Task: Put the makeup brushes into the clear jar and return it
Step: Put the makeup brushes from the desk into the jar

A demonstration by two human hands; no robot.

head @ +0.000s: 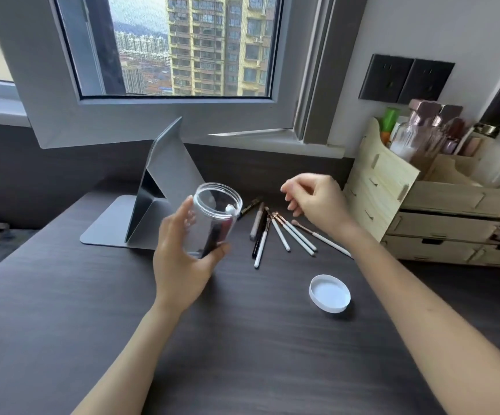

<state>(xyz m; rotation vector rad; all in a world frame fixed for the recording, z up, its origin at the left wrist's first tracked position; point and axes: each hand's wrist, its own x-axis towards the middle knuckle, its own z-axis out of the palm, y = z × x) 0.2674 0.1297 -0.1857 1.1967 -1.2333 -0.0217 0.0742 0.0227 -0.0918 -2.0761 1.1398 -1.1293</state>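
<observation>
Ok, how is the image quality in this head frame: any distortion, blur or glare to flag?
Head view: wide-angle bending shows in the window frame; soft daylight, only faint shadows on the desk; the right hand looks slightly motion-blurred; the clear jar in the left hand shows small highlights, contents partly legible; no strong glare.

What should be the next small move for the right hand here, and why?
Probably lower the right hand onto one of the white-handled brushes just below it and pick it up. That hand is empty and open, several brushes lie on the desk, and the left hand holds the clear jar with its mouth open.
</observation>
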